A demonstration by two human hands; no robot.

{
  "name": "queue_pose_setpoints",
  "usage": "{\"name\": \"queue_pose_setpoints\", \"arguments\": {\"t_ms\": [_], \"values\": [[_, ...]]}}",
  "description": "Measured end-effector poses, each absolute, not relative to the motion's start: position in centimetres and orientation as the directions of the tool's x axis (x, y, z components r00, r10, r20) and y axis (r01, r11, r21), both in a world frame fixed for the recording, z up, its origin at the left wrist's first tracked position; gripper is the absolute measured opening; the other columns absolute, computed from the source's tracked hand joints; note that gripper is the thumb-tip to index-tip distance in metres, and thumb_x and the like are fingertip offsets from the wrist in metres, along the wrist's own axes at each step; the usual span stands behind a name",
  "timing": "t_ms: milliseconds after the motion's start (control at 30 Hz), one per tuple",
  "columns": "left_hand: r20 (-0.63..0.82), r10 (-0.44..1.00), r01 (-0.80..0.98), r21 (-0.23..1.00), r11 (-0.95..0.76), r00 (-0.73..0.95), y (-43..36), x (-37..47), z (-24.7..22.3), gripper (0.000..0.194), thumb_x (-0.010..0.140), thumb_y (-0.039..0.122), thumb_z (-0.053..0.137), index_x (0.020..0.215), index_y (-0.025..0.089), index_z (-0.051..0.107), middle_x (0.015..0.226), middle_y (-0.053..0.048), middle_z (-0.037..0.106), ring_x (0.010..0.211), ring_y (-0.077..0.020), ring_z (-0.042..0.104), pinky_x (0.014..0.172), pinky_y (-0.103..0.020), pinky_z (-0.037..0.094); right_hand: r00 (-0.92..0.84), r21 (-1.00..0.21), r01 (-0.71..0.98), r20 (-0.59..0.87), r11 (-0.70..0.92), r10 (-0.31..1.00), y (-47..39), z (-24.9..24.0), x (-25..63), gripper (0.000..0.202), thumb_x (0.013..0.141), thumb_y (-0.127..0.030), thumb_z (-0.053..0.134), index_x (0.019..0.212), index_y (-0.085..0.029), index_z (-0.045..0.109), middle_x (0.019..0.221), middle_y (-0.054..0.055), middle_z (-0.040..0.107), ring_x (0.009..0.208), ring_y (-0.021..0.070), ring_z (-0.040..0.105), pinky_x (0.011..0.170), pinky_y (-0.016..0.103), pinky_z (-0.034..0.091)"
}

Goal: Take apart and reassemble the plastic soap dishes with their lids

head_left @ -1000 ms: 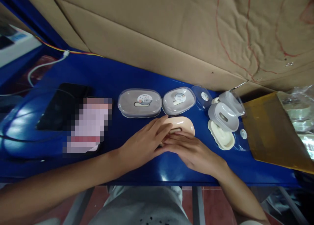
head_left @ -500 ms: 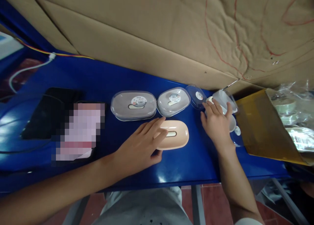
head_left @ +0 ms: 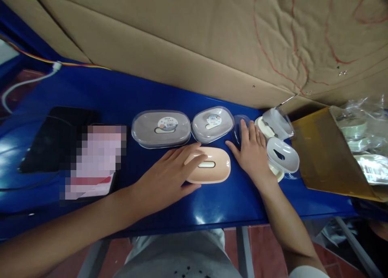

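A peach oval dish (head_left: pixel 216 173) with a cream slot piece lies on the blue table. Over its left end rests my left hand (head_left: pixel 169 173), thumb and fingers around the rim. My right hand (head_left: pixel 253 152) lies with fingers spread over a clear plastic lid (head_left: pixel 239 126), which it partly covers. Two grey oval dishes under clear lids, a larger one (head_left: pixel 145 128) and a smaller one (head_left: pixel 200 126), sit behind the peach dish. Right of my right hand are a grey dish with an opening (head_left: pixel 291 156), a cream piece (head_left: pixel 263 128) and a grey translucent part (head_left: pixel 277 122).
A phone with a blurred screen (head_left: pixel 97 156) and a dark flat object (head_left: pixel 45 144) lie at the left. An open cardboard box (head_left: pixel 321 152) with wrapped dishes stands at the right. Cardboard (head_left: pixel 182 39) lines the table's back.
My right hand has moved left from the grey and cream parts to the clear lid, uncovering the grey dish with the opening. My left hand remains at the peach dish.
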State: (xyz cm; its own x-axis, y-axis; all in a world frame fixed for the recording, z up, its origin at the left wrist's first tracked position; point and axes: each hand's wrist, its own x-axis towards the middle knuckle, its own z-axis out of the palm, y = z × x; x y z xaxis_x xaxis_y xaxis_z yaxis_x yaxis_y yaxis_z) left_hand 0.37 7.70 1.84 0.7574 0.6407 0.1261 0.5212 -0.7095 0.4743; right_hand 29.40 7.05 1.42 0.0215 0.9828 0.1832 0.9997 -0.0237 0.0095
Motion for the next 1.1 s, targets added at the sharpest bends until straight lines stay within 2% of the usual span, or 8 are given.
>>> {"name": "queue_pose_setpoints", "arguments": {"t_ms": [200,333,400,467,533,667,867,1100], "values": [[0.079,0.710,0.485,0.677,-0.553,0.699,8.5,0.1,1.7,0.092,0.087,0.019,0.083,0.163,0.031,0.032,0.165,-0.013,0.045,0.150,-0.0326,0.052,0.124,-0.052,0.048,0.095,-0.319,0.948,0.224,-0.019,0.970,7.7,1.5,31.8,0.070,0.099,-0.055,0.066,0.154,-0.016,0.049,0.159,0.025,0.052,0.150,0.0419,0.050,0.121,0.066,0.045],[0.056,0.729,0.456,0.746,-0.485,0.683,8.4,0.0,1.5,0.101,0.088,0.018,0.082,0.168,0.035,0.022,0.167,-0.012,0.043,0.155,-0.0328,0.048,0.128,-0.054,0.043,0.227,-0.676,0.729,0.094,-0.105,0.969,6.7,3.5,33.3,0.060,0.099,-0.060,0.063,0.146,-0.025,0.053,0.143,0.016,0.066,0.130,0.0345,0.067,0.104,0.057,0.061],[0.032,0.729,0.446,0.772,-0.453,0.684,8.4,-0.1,1.3,0.107,0.088,0.019,0.082,0.171,0.037,0.017,0.173,-0.011,0.038,0.159,-0.0342,0.043,0.129,-0.055,0.043,0.153,-0.787,0.615,0.050,-0.055,0.987,5.6,5.1,33.2,0.051,0.104,-0.059,0.055,0.147,-0.032,0.052,0.148,0.011,0.063,0.131,0.0316,0.068,0.100,0.053,0.064],[0.023,0.721,0.419,0.800,-0.428,0.693,8.4,-0.2,1.0,0.112,0.087,0.020,0.083,0.172,0.040,0.013,0.178,-0.009,0.031,0.162,-0.0354,0.039,0.129,-0.055,0.042,-0.036,-0.775,0.620,0.128,0.123,0.991,4.2,6.8,32.4,0.050,0.104,-0.054,0.058,0.150,-0.036,0.050,0.164,0.008,0.051,0.147,0.0333,0.057,0.112,0.056,0.057],[0.038,0.707,0.375,0.827,-0.418,0.706,8.4,-0.3,0.8,0.117,0.086,0.021,0.085,0.173,0.041,0.010,0.180,-0.009,0.028,0.163,-0.0360,0.036,0.130,-0.056,0.040,-0.260,-0.643,0.693,0.197,0.325,0.945,3.0,8.1,30.9,0.059,0.099,-0.046,0.069,0.153,-0.035,0.049,0.171,0.009,0.043,0.156,0.0369,0.046,0.123,0.062,0.046],[0.101,0.684,0.275,0.866,-0.418,0.722,8.6,-0.1,0.5,0.120,0.085,0.026,0.088,0.173,0.042,0.008,0.180,-0.010,0.029,0.163,-0.0361,0.035,0.131,-0.059,0.037,-0.549,-0.436,0.715,0.135,0.547,0.825,2.0,8.0,27.9,0.067,0.096,-0.031,0.072,0.157,-0.027,0.045,0.167,0.014,0.047,0.155,0.0367,0.046,0.124,0.062,0.045],[0.111,0.672,0.248,0.876,-0.415,0.732,8.4,0.0,0.3,0.114,0.084,0.030,0.089,0.172,0.043,0.016,0.174,-0.011,0.038,0.159,-0.0377,0.041,0.127,-0.062,0.042,-0.636,-0.448,0.662,0.089,0.601,0.767,2.9,5.3,26.5,0.060,0.098,-0.024,0.066,0.155,-0.020,0.048,0.164,0.017,0.051,0.160,0.0317,0.040,0.127,0.057,0.043],[0.117,0.642,0.359,0.747,-0.559,0.758,8.1,0.1,1.3,0.109,0.087,0.018,0.084,0.170,0.035,0.018,0.170,-0.014,0.042,0.156,-0.0321,0.047,0.125,-0.052,0.047,-0.667,-0.393,0.668,0.061,0.632,0.743,2.8,4.7,26.1,0.057,0.096,-0.027,0.061,0.152,-0.020,0.053,0.164,0.016,0.052,0.160,0.0314,0.039,0.132,0.061,0.034]]}}
